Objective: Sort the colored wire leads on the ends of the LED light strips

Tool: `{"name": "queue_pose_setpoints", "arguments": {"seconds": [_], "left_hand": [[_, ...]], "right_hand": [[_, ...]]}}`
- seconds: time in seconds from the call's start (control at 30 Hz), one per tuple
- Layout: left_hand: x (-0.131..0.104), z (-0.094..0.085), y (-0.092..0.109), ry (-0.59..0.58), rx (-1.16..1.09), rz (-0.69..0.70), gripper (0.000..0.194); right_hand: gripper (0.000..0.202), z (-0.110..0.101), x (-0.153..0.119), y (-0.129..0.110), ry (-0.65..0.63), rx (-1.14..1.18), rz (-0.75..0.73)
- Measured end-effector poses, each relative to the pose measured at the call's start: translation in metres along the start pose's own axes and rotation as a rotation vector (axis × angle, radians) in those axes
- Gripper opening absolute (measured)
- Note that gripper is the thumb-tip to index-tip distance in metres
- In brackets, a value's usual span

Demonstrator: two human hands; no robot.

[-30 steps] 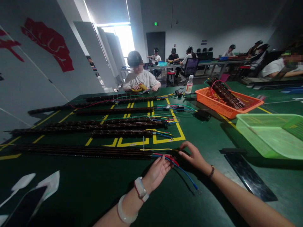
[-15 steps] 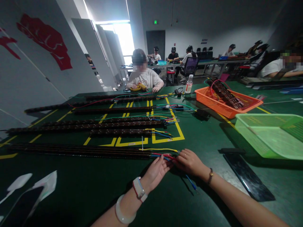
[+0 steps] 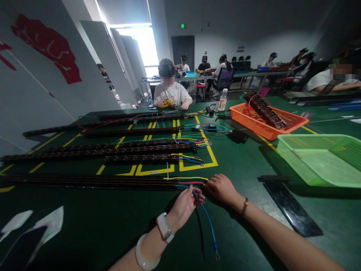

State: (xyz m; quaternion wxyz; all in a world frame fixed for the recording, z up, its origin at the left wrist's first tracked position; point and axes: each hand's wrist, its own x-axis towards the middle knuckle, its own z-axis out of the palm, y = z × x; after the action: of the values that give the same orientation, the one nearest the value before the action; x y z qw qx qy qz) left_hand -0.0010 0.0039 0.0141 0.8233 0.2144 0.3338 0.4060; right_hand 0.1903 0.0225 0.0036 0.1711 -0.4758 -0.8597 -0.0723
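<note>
Head view: left hand [image 3: 184,207], palm up, holds the blue wire [image 3: 208,218] in its fingers; right hand [image 3: 222,190], palm down, pinches the red wire [image 3: 194,183].

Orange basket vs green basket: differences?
The orange basket holds a dark bundle slanting over its rim; the green basket shows its pale floor. The orange basket sits farther back, near the bottle; the green basket is closer to the camera. Both are open-topped with perforated walls.
</note>
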Motion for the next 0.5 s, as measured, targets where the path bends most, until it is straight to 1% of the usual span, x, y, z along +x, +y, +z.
{"name": "queue_pose_setpoints", "arguments": {"seconds": [0.27, 0.4, 0.5], "left_hand": [[-0.0021, -0.0006, 0.0004, 0.055, 0.067, -0.032, 0.028], [-0.0017, -0.0007, 0.0009, 0.038, 0.064, -0.030, 0.028], [-0.0011, -0.0011, 0.0009, 0.009, 0.053, -0.023, 0.027]], "right_hand": [[0.036, -0.0013, 0.0043, 0.0009, -0.035, -0.012, 0.023], [0.036, 0.0010, 0.0023, 0.0031, -0.113, 0.014, 0.021], [0.041, -0.0039, -0.0015, 0.0033, -0.185, 0.097, 0.040]]}}
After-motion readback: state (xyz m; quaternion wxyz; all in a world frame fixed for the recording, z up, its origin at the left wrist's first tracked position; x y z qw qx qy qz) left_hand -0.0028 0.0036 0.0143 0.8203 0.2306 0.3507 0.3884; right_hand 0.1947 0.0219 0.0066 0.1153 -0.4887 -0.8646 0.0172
